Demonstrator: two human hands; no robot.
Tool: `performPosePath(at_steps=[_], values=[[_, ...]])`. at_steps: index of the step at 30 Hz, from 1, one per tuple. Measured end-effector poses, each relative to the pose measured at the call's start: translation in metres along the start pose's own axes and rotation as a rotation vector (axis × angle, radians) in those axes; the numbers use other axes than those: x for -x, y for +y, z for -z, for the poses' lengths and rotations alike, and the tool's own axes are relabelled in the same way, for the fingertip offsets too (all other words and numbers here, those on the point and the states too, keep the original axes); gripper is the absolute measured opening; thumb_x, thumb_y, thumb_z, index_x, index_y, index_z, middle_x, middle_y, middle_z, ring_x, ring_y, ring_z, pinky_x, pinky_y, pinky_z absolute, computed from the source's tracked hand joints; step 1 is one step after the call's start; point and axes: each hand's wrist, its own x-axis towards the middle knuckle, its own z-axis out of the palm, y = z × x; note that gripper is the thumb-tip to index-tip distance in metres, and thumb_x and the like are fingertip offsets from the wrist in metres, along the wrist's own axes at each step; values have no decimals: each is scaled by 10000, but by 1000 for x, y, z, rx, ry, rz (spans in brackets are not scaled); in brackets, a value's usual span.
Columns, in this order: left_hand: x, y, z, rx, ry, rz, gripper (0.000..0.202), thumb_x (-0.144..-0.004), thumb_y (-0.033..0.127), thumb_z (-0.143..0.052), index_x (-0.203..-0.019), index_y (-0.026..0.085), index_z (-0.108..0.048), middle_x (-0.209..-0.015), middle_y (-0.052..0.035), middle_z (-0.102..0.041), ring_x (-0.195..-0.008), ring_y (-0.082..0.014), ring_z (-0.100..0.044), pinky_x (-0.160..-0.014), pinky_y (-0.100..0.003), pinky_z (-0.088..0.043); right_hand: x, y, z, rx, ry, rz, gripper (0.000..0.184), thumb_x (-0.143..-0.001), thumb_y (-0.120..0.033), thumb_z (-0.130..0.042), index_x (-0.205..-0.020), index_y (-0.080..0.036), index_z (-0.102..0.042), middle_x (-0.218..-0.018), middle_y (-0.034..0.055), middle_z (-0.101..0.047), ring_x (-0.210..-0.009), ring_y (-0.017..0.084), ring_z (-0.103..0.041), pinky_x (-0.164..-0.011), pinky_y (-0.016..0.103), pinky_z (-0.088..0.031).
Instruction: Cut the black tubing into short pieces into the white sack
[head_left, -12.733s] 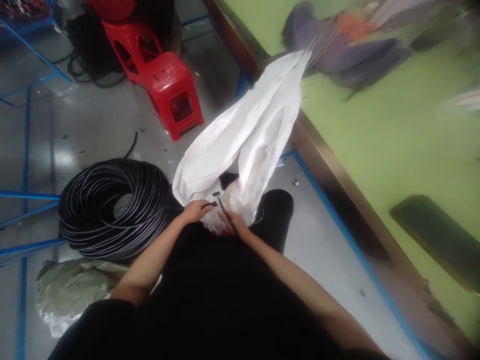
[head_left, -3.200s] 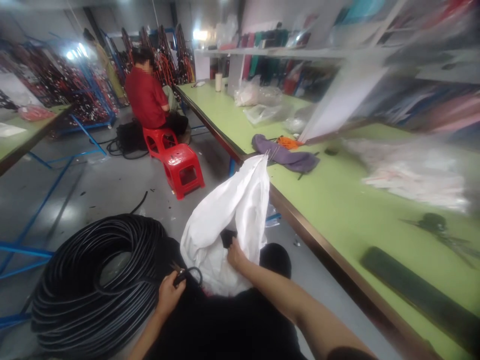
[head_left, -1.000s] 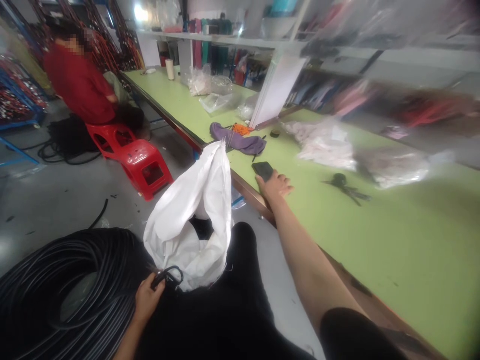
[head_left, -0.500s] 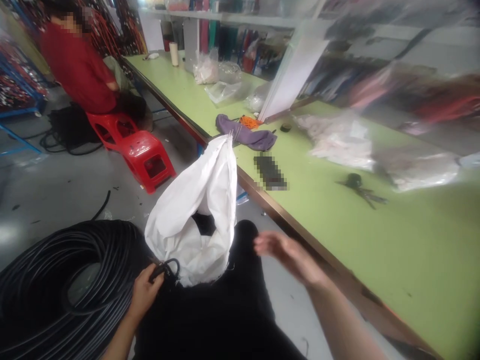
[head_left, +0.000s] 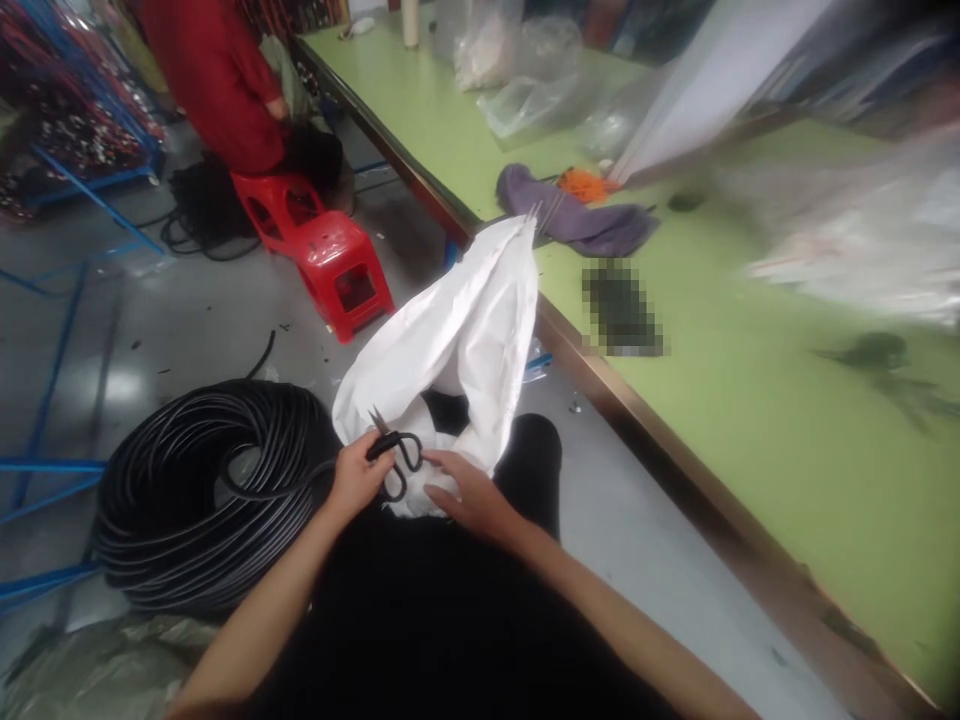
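My left hand [head_left: 361, 474] is closed around a pair of black-handled scissors [head_left: 405, 455], whose blades point up and away. A black cable [head_left: 289, 492] runs from the large coil [head_left: 210, 490] on my left into the same hand. My right hand [head_left: 466, 492] is at the scissors' handle loops, thumb and fingers apart; its fingertips reach a loop, but I cannot tell whether they touch it. Just beyond both hands a white woven sack [head_left: 420, 350] hangs with its mouth open, its top corner drawn up to the table edge by thin strands.
Along the right runs a green table [head_left: 750, 430] with a purple cloth [head_left: 577, 215], an orange bundle [head_left: 589, 184], a blurred-out dark object [head_left: 621, 308] and plastic bags [head_left: 517, 95]. Red stools [head_left: 337, 255] stand ahead; a person in a red top [head_left: 214, 80] sits there.
My left hand has lifted the scissors and cable up and right, in front of the sack. My right hand has come in from the right to the scissors' handles. The view has shifted.
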Motion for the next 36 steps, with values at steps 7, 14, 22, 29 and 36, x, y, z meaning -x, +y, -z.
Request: performPosePath(at_steps=[7,14,22,29,36], values=[[3,12,-26,80,-148,21,205,-797,244,-573,-948,140,-665,-762,-10,-659,-716,-142,-606,-668,-237,-496,-20,33,-43,-97,28,-63,785,-732,-244,-623,-1431,-206,-268,-1320,138,-503,-1069,244,-584,-913,430,-491],[-6,3,-33,50,-185,-79,444,-807,333,-625,-1205,148,-554,-1082,-95,-583,-1001,-202,-586,-891,-342,-490,-20,40,-24,-385,246,-295,456,-729,-424,-653,-1097,-205,-493,-784,-2,-613,-672,172,-618,-635,328,-523],[-1,-8,-42,12,-266,-86,372,-849,329,-585,-1172,155,-531,-1099,-110,-621,-1014,-214,-607,-898,-370,-494,-25,36,-26,-552,235,-371,568,-631,-501,-729,-1053,-219,-474,-745,-15,-620,-577,141,-584,-516,282,-484],[6,-25,-20,-377,-345,-230,306,-905,396,-499,-1128,221,-615,-1048,-66,-672,-965,-209,-624,-899,-334,-463,-27,40,-24,-551,298,-346,543,-648,-504,-720,-1042,-217,-480,-716,-21,-597,-605,151,-595,-532,287,-497],[-12,-33,-15,-464,-124,-53,332,-935,403,-426,-1131,212,-615,-977,-45,-683,-869,-186,-634,-743,-256,-462,-15,47,-16,-436,137,-357,466,-776,-528,-580,-1111,-211,-508,-760,0,-588,-612,146,-582,-576,308,-511]])
